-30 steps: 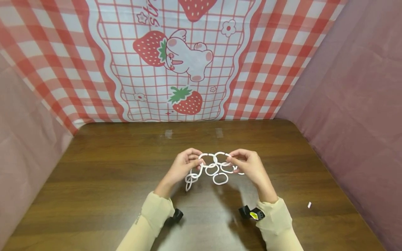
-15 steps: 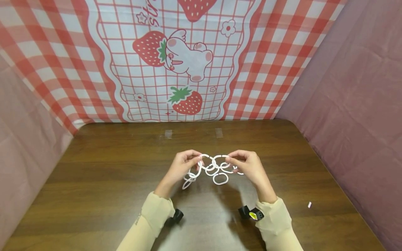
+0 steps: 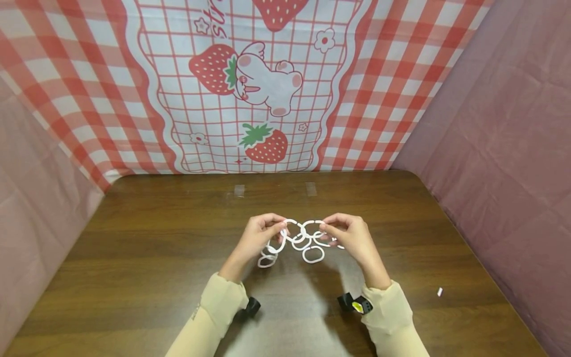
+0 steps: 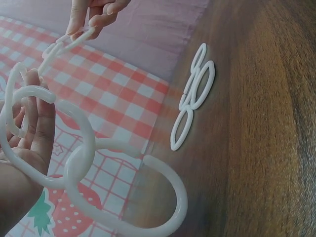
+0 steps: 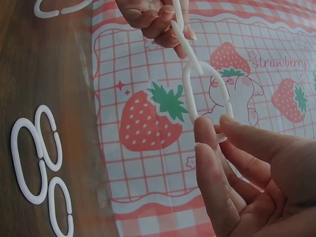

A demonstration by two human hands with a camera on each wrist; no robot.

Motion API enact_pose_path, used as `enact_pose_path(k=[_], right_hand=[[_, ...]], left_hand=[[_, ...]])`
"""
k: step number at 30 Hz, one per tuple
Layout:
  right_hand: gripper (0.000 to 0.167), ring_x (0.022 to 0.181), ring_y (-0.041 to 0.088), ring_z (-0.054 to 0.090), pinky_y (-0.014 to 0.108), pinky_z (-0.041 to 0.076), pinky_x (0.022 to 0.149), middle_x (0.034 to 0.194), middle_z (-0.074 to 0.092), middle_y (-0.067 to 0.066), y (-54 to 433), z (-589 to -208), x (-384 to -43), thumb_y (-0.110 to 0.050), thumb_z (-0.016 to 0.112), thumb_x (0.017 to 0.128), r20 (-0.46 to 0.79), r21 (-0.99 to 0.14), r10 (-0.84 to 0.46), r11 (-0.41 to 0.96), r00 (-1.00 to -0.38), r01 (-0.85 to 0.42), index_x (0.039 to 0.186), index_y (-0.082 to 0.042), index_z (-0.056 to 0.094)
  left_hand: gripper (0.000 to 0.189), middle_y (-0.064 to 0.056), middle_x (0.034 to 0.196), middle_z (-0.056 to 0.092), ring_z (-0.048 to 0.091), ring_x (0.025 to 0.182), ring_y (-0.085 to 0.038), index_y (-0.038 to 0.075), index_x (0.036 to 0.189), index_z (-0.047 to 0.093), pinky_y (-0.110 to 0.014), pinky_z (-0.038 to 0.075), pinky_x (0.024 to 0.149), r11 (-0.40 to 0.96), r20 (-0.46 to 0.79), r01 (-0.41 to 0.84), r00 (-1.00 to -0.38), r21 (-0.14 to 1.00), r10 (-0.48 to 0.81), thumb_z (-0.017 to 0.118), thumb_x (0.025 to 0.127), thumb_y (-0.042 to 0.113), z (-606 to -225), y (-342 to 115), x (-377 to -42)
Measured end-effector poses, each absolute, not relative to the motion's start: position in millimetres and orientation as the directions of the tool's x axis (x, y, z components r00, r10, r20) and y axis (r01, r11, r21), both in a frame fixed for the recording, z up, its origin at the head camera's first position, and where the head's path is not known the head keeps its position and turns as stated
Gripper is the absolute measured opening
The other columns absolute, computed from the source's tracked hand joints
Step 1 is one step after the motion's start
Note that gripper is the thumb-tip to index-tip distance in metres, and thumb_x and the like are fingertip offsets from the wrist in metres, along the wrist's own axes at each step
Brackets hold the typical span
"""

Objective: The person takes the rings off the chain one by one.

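White plastic chain links, each an oval ring with a narrow gap, form a chain between the two hands. My left hand [image 3: 260, 233] pinches one link [image 3: 291, 220] with thumb and fingertips. Below that hand dangle more joined links, seen large in the left wrist view as a near link [image 4: 86, 133] and a lower link [image 4: 180, 197]. My right hand [image 3: 352, 235] pinches the chain's right-end link [image 5: 187, 94] between thumb and fingers. That link hooks through the neighbouring link [image 5: 185, 47] on the left hand's side. Both hands are raised over the table.
Several loose white links [image 5: 15, 158] lie on the brown wooden table [image 3: 178, 297] beneath the hands. A tiny white piece [image 3: 439, 292] sits toward the right edge. Two clear tape strips [image 3: 239, 190] stick near the back. A strawberry-print cloth [image 3: 267, 144] hangs behind.
The link in my left hand has tilted and dipped slightly toward the right-hand link. The dangling links below the left hand have swung a little left. Both hands have barely moved.
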State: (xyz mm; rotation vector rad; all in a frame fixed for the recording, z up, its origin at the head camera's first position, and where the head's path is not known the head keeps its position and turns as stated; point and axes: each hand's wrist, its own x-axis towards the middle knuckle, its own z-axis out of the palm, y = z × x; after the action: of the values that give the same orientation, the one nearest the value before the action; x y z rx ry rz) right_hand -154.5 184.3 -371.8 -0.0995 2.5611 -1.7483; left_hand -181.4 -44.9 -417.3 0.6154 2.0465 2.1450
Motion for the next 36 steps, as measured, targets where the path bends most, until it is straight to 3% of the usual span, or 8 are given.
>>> enact_pose_path(k=[3, 10, 24, 27, 36], right_hand=[[0.023, 0.064, 0.004, 0.068, 0.019, 0.056, 0.053, 0.089, 0.073, 0.025, 185.2, -373.3, -154.7, -0.007, 0.069, 0.088, 0.018, -0.914, -0.083, 0.402, -0.996, -0.05, 0.103, 0.01, 0.067], [0.014, 0.056, 0.003, 0.057, 0.02, 0.051, 0.049, 0.077, 0.073, 0.012, 186.1, -376.6, -156.1, -0.012, 0.075, 0.084, 0.116, -0.807, -0.063, 0.575, -0.991, -0.131, 0.095, -0.004, 0.075], [0.01, 0.065, -0.002, 0.058, 0.014, 0.048, 0.057, 0.084, 0.075, 0.011, 181.1, -379.5, -154.8, -0.009, 0.078, 0.08, 0.257, -0.739, -0.06, 0.63, -0.964, -0.237, 0.089, -0.005, 0.077], [0.009, 0.067, 0.002, 0.059, 0.015, 0.048, 0.059, 0.083, 0.076, 0.01, 178.0, -380.1, -154.2, -0.009, 0.079, 0.079, 0.291, -0.716, -0.061, 0.648, -0.955, -0.26, 0.087, -0.006, 0.078], [0.007, 0.072, 0.013, 0.068, 0.021, 0.055, 0.061, 0.081, 0.076, 0.007, 169.9, -381.0, -150.7, -0.009, 0.08, 0.077, 0.378, -0.645, -0.08, 0.692, -0.923, -0.324, 0.083, -0.009, 0.078]], left_hand=[[0.023, -0.041, 0.085, 0.062, 0.059, 0.059, -0.003, -0.024, 0.107, 0.056, -0.016, 0.054, 0.057, -0.083, 0.211, 0.194, -0.911, 0.977, 0.353, 0.054, 0.095, -0.004, -418.0, -44.9, -181.7], [0.021, -0.038, 0.083, 0.063, 0.059, 0.059, -0.004, -0.022, 0.105, 0.059, -0.018, 0.055, 0.057, -0.095, 0.205, 0.183, -0.912, 0.978, 0.356, 0.054, 0.095, -0.004, -418.0, -44.4, -181.3], [0.023, -0.048, 0.091, 0.057, 0.059, 0.058, -0.001, -0.024, 0.107, 0.056, -0.015, 0.054, 0.057, -0.092, 0.183, 0.16, -0.907, 0.983, 0.379, 0.053, 0.095, -0.005, -416.6, -42.9, -177.8], [0.024, -0.044, 0.088, 0.06, 0.059, 0.058, -0.002, -0.025, 0.108, 0.056, -0.015, 0.054, 0.056, -0.085, 0.172, 0.151, -0.91, 0.985, 0.377, 0.053, 0.095, -0.006, -416.0, -42.7, -177.2], [0.024, -0.006, 0.073, 0.066, 0.059, 0.056, -0.003, -0.024, 0.108, 0.057, -0.016, 0.055, 0.055, -0.063, 0.148, 0.134, -0.917, 0.989, 0.37, 0.055, 0.094, -0.006, -415.3, -43.7, -176.7]])
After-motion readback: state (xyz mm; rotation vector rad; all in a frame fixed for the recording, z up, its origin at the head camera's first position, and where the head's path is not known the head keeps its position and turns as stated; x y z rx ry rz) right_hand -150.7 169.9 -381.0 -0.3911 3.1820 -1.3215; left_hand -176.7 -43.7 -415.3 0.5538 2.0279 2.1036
